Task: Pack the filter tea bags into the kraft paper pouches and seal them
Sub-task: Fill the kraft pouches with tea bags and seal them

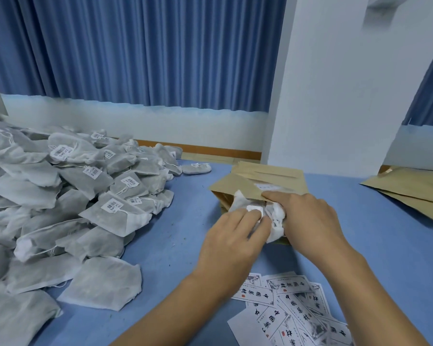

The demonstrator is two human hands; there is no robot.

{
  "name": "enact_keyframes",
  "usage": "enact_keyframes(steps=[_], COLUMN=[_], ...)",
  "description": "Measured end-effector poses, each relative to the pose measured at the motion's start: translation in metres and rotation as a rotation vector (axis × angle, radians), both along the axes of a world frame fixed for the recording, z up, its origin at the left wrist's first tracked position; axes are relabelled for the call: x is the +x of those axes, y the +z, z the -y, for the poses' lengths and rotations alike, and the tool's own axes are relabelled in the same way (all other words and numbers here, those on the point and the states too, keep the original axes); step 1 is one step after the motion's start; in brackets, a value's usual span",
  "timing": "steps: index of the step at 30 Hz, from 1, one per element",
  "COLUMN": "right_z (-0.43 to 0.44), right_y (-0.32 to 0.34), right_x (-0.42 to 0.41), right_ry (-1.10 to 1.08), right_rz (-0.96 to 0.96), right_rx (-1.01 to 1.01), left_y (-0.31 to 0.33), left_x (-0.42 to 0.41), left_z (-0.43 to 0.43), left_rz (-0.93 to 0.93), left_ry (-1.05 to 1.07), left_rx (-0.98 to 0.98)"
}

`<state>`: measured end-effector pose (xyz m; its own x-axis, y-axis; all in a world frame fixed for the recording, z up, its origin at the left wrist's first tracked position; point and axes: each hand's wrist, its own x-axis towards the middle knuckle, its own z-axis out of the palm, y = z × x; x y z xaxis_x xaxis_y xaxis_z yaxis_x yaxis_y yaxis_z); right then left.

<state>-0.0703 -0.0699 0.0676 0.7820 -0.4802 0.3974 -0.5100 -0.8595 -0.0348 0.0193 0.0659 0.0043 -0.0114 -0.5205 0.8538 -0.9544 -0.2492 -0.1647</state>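
Tea bag (240, 202), white and crumpled, lies half inside the open mouth of a kraft pouch (231, 186), a little toward three o'clock from the middle of the view. Its near end bulges out toward six o'clock, and a small white tag (254, 210) shows on top of it. The pouch lies flat with its mouth turned toward seven o'clock, resting on a stack of pouches (270, 172) of the same brown paper that reaches on toward twelve o'clock.

The left hand (231, 239) comes in from six o'clock and pinches the protruding end of the bag, with its fingers curled over beside the tag and its thumb against the fabric below. The right hand (308, 221) comes in from five o'clock and grips the pouch at its mouth. Its forefinger lies straight along the upper lip of the paper, the other fingers curl down over the bag, and the thumb is hidden.

At nine o'clock from the pouch, well apart from it, a large heap of tea bags (68, 196) covers the left part of the blue table (175, 245); many carry barcode stickers and strings. At six o'clock, between the two forearms, printed labels (293, 310) lie scattered and overlapping. At three o'clock, more flat pouches (415, 193) lie near the table's far right edge. Beyond the table a blue curtain (135, 46) hangs at twelve o'clock, with a white pillar (335, 83) at one o'clock
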Motion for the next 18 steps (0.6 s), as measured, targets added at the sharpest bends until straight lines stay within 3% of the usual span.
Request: enact_keyframes(steps=[5, 7, 10, 12, 14, 18], right_z=[-0.002, -0.009, -0.009, -0.005, -0.005, -0.001], right_y=[0.002, 0.002, 0.006, 0.007, 0.004, -0.001], right_x=[0.001, 0.003, 0.001, 0.000, 0.001, 0.004], right_ry=[0.080, 0.094, 0.060, 0.047, 0.019, -0.077], right_rz=[0.023, 0.051, 0.144, 0.156, 0.120, 0.128], right_rx=[0.063, 0.018, -0.015, 0.014, 0.016, -0.017], left_y=[0.023, 0.031, 0.042, 0.039, 0.036, 0.037], left_x=[-0.002, 0.006, 0.025, 0.038, 0.047, 0.032], left_z=[0.029, 0.052, 0.077, 0.083, 0.086, 0.087], left_rz=[-0.355, -0.534, -0.826, -1.019, -0.994, -0.835], left_ry=[0.277, 0.311, 0.199, 0.086, 0.081, -0.021], left_rx=[0.446, 0.469, 0.554, 0.508, 0.402, 0.484])
